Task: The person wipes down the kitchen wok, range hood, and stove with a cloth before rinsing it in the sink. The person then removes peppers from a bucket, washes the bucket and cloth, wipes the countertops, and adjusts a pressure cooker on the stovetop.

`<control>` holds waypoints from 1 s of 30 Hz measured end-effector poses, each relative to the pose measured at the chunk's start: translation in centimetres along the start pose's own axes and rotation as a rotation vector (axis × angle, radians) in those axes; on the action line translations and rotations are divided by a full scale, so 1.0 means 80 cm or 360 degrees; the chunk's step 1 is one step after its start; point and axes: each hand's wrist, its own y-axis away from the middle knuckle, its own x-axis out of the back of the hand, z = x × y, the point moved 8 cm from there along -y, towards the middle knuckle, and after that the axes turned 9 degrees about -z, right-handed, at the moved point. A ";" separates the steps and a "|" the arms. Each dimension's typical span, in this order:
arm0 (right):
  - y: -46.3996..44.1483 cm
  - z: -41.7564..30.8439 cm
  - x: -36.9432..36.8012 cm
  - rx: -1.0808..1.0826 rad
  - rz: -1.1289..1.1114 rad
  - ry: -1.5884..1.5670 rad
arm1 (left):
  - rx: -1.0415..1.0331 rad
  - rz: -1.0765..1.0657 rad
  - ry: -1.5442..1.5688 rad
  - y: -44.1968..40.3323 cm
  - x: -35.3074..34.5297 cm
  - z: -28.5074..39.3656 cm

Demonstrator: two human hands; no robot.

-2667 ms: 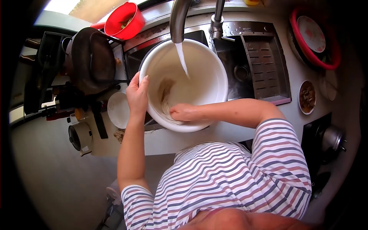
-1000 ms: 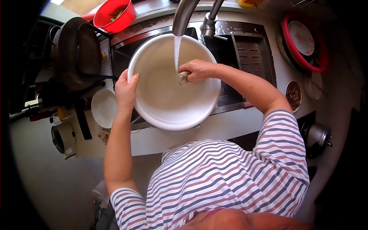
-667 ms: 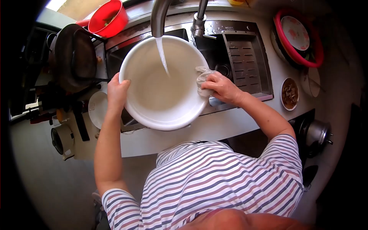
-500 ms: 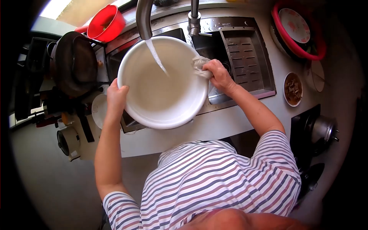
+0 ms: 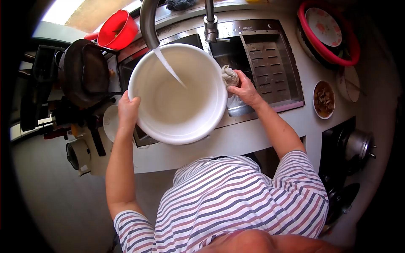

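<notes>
White basin (image 5: 177,138): over the sink (image 5: 263,26), water (image 5: 167,64) pouring in from eleven o'clock
Left hand (image 5: 128,111): clamped on the rim, between eight and nine
Right hand (image 5: 247,91): gripping the cloth (image 5: 230,77), nearer it
Cloth: bunched, ten o'clock from the right hand, just beside the basin

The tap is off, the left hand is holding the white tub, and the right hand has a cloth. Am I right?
Not quite: the tap is on. The head view shows water running from it into the white tub. The left hand does hold the tub, and the right hand has a cloth.
</notes>
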 end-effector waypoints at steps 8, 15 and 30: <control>0.019 -0.016 -0.002 -0.0003 -0.0037 0.0078 | -0.0015 0.0023 -0.0063 0.000 0.004 0.005; 0.008 -0.065 -0.013 0.0442 0.0286 0.1003 | 0.0032 -0.0055 -0.0027 0.002 -0.001 0.000; 0.036 -0.071 -0.043 0.0225 -0.0315 0.1186 | -0.0010 0.0053 0.0204 0.006 0.001 -0.004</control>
